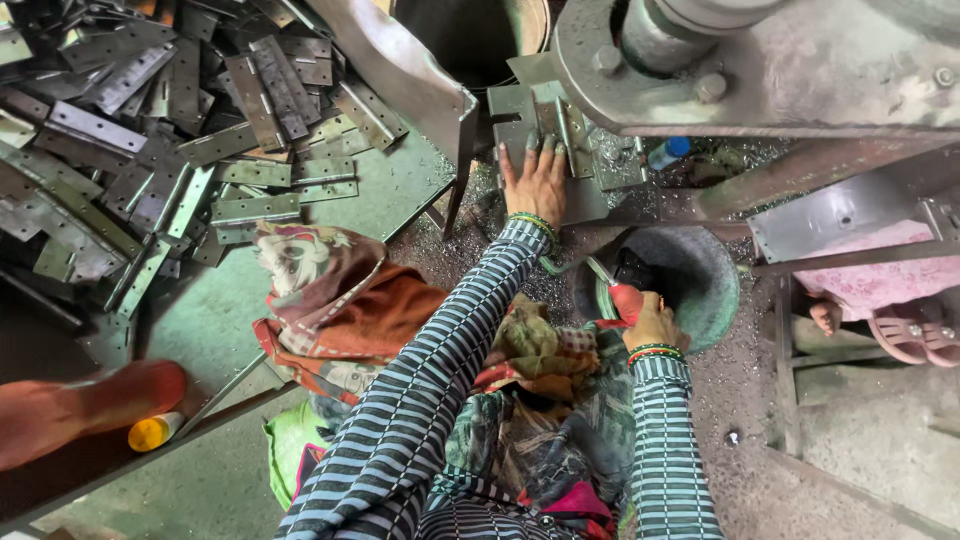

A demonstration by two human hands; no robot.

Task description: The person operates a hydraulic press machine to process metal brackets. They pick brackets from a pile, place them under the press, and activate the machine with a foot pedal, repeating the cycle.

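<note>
My left hand (537, 182) reaches forward with its fingers on a flat metal hinge piece (566, 128) lying on the bed of a press machine (760, 70). My right hand (652, 322) sits lower, closed around the red handle of a tool (622, 296) whose metal tip points up and left. That hand hovers over the rim of a round dark bucket (715, 300). Both arms wear striped sleeves and beaded bangles.
A big heap of grey metal hinge plates (150, 130) covers a green table (380, 190) at the left. Patterned cloth (330, 300) lies on its edge. A yellow-capped bottle (152, 431) sits lower left. Another person's foot in a pink sandal (905, 335) is at the right.
</note>
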